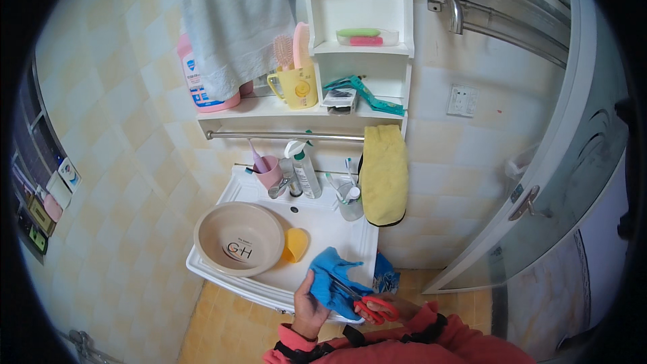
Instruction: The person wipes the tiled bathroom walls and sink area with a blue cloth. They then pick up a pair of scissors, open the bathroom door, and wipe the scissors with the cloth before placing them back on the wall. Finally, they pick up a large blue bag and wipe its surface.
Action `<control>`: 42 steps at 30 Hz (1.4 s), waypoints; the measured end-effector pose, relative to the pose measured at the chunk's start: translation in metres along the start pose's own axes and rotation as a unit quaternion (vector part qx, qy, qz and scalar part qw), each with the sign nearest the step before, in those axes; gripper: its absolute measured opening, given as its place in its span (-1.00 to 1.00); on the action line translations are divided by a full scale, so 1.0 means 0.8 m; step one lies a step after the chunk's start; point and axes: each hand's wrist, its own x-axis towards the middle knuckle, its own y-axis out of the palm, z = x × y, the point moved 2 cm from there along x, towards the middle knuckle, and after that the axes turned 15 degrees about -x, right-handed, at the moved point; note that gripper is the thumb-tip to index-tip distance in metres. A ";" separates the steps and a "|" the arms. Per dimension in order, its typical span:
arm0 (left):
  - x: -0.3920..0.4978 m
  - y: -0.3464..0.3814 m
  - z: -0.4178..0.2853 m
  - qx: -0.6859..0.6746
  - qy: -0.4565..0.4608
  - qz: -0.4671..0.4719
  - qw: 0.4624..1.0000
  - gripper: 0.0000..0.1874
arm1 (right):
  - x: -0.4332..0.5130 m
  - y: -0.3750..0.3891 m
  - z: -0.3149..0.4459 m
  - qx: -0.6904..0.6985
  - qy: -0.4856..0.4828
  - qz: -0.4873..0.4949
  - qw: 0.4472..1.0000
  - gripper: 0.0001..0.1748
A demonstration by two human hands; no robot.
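Note:
My left hand holds a crumpled blue cloth over the front right edge of the white washbasin. My right hand grips scissors by their red handles. The metal blades lie against the cloth and point up and left; whether they are cutting into it I cannot tell. A round beige plastic basin rests on the left of the washbasin, with a yellow object, perhaps a scoop, beside it.
Behind the washbasin stand a metal faucet, a spray bottle, a pink cup and a clear toothbrush cup. A yellow cloth hangs from the metal rail. Above is a white shelf; a glass door stands at right.

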 end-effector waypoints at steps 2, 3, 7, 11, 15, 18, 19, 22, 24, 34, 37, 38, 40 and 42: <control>-0.004 -0.003 -0.015 -0.008 0.024 0.003 1.000 -0.50 | -0.006 -0.001 0.001 -0.040 0.014 0.006 0.999 -0.57; -0.004 -0.005 -0.025 -0.011 0.045 -0.006 0.999 -0.51 | -0.009 -0.003 0.002 -0.085 0.030 0.003 0.996 -0.58; -0.014 -0.007 -0.056 -0.005 0.117 0.042 0.992 -0.52 | -0.027 -0.010 0.002 -0.159 0.088 -0.108 0.977 -0.69; -0.020 -0.020 -0.032 0.107 0.082 -0.107 0.985 -0.55 | -0.026 -0.017 0.011 -0.159 -0.051 -0.277 0.946 -0.69; -0.029 -0.021 0.028 0.199 -0.083 -0.128 0.968 -0.55 | -0.010 -0.005 0.031 -0.473 -0.189 -0.415 0.754 -0.58; -0.039 -0.008 0.043 0.248 -0.092 -0.085 0.961 -0.62 | 0.001 0.020 0.039 -0.564 -0.178 -0.369 0.717 -0.48; -0.042 -0.006 0.044 0.268 -0.085 -0.102 0.954 -0.64 | 0.003 0.027 0.041 -0.596 -0.185 -0.354 0.697 -0.47; -0.047 -0.005 0.045 0.320 -0.041 -0.100 0.941 -0.70 | 0.003 0.039 0.043 -0.605 -0.170 -0.308 0.715 -0.43; -0.047 -0.011 0.047 0.350 0.008 -0.083 0.933 -0.75 | 0.003 0.043 0.039 -0.605 -0.177 -0.282 0.723 -0.42; -0.050 -0.036 0.020 0.523 0.130 -0.026 0.842 -0.82 | -0.003 0.040 0.033 -0.613 -0.166 -0.362 0.682 -0.44; -0.051 -0.030 0.014 0.504 0.077 -0.005 0.861 -0.82 | -0.001 0.043 0.047 -0.633 -0.213 -0.428 0.609 -0.47; -0.052 -0.028 0.015 0.524 0.047 0.022 0.850 -0.81 | 0.001 0.046 0.051 -0.639 -0.216 -0.440 0.592 -0.48; -0.053 -0.023 0.016 0.560 -0.010 0.076 0.825 -0.80 | 0.010 0.052 0.053 -0.577 -0.211 -0.415 0.671 -0.53; -0.053 -0.020 0.014 0.554 -0.015 0.077 0.829 -0.80 | 0.016 0.059 0.053 -0.548 -0.195 -0.407 0.704 -0.63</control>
